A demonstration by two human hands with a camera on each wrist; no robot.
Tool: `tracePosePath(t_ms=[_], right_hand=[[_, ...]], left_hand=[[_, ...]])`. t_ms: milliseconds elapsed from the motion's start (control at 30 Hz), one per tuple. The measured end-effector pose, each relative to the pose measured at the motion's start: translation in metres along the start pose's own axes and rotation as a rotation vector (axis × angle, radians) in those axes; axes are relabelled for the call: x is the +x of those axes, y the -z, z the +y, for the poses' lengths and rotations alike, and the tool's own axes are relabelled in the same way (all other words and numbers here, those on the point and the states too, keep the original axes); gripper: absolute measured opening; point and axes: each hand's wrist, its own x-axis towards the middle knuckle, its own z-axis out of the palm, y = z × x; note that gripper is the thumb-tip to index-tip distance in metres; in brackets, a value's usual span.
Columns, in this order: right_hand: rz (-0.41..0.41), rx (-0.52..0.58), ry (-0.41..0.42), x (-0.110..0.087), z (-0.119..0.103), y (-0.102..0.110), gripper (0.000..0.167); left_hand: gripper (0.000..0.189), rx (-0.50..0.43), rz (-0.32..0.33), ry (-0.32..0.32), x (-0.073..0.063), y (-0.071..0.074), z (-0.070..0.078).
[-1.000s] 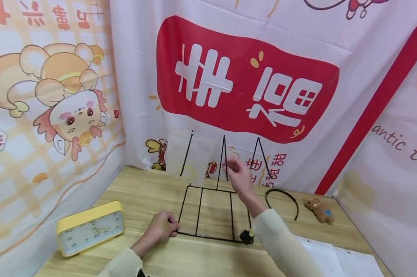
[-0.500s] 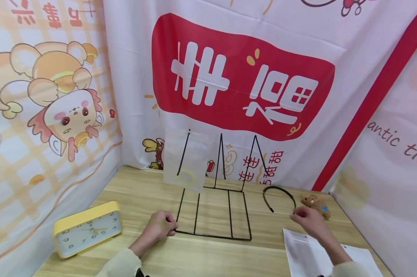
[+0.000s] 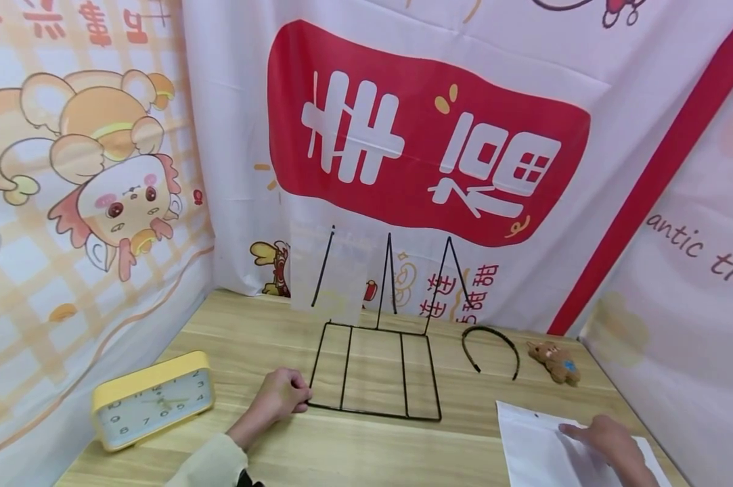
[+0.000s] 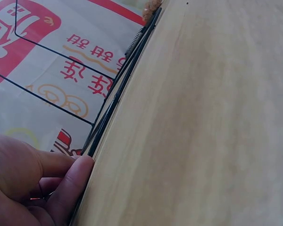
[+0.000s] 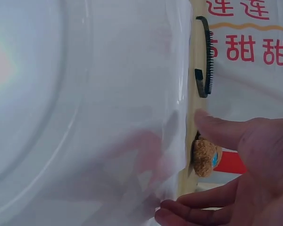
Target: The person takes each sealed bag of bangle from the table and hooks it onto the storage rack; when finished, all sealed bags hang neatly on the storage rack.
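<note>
Since half a second ago, the person's right hand (image 3: 612, 443) has come down from the end of the black hairband (image 3: 491, 329) to the white plastic sheet (image 3: 530, 446) at the near right of the table (image 3: 372, 453). On my right wrist feed, its thumb and fingers are spread wide, with the lower fingertips at the sheet's edge; I cannot tell whether they press on it. The left hand (image 3: 281, 392) has stayed put, and up close I see its thumb and forefinger pinching the near left corner of the black wire rack (image 3: 404, 375). That rack stands mid-table, its base flat and its prongs rising at the back. I see a translucent bag (image 3: 354, 270) hanging on its left prong. Right of the rack lies the hairband, with a brown plush toy (image 3: 558, 365) just beyond; well to the left stands a yellow clock (image 3: 153, 406).
</note>
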Motion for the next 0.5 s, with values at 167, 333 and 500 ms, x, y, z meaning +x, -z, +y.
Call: tracePosePath(t_ms=[167, 333, 500], right_hand=[[0.050, 0.006, 0.005, 0.002, 0.000, -0.004, 0.090], [0.065, 0.001, -0.005, 0.005, -0.003, -0.009, 0.070], [0.085, 0.064, -0.013, 0.007, 0.000, -0.014, 0.048]], left_hand=[[0.020, -0.001, -0.001, 0.005, -0.001, 0.000, 0.001], [0.020, -0.003, -0.001, -0.002, -0.001, 0.001, 0.001], [0.019, 0.004, -0.009, 0.007, -0.001, 0.001, 0.002]])
